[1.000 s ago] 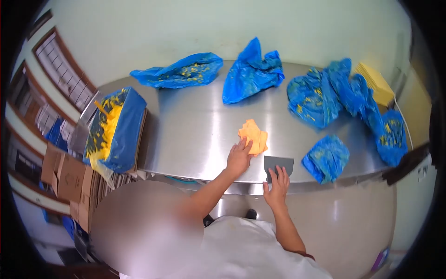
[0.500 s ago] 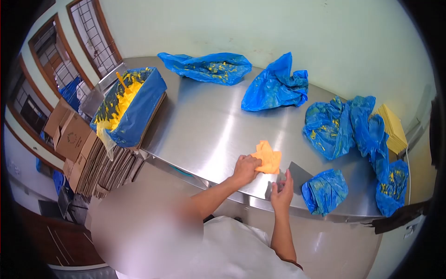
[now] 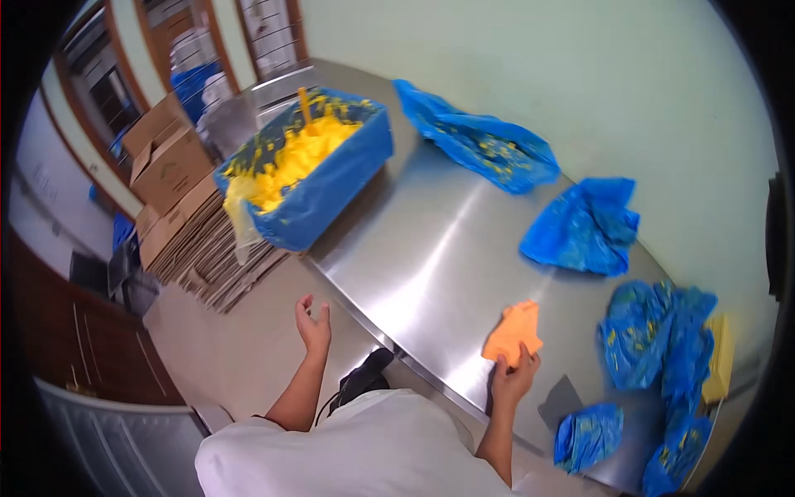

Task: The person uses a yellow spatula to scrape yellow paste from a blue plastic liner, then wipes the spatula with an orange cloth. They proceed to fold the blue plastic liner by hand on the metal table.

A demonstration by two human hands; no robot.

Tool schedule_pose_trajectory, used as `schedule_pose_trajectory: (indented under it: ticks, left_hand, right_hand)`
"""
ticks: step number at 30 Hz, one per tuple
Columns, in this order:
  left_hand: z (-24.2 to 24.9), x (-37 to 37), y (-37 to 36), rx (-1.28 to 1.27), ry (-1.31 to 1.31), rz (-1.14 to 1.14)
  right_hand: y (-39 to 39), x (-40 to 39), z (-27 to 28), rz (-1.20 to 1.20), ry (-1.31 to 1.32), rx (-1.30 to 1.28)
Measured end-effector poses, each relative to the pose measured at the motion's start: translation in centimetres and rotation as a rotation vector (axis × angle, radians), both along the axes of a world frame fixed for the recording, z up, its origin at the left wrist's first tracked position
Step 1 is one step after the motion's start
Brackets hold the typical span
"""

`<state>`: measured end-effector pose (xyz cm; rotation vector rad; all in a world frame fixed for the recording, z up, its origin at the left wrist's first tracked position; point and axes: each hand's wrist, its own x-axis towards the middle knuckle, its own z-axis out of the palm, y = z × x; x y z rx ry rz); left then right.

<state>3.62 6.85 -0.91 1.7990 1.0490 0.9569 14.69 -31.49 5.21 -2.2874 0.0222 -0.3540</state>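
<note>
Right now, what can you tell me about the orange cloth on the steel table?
The orange cloth is a small, soft-looking rag, crumpled into loose folds rather than spread flat. It lies on the steel table close to the near edge. The right hand grips its near corner from below, fingers on the fabric. A flat grey scraper lies just to its right, apart from it. The blue bags do not touch it. The left hand is away from it, open over the floor.
</note>
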Motion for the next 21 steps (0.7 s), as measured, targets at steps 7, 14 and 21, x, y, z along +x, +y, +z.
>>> schedule_pose_trajectory:
  ticks: [7, 14, 21]
  left_hand:
    - [1.1, 5.4, 9.2, 0.330, -0.017, 0.154]
    - [1.1, 6.8, 13.7, 0.345, -0.005, 0.040]
    - [1.7, 8.8, 16.1, 0.329, 0.300, 0.098]
  right_hand:
    - [4.5, 5.7, -0.6, 0.208, -0.096, -0.124]
    - [9.0, 8.7, -0.8, 0.184, -0.093, -0.190]
    - [10.2, 8.3, -1.3, 0.164, -0.100, -0.192]
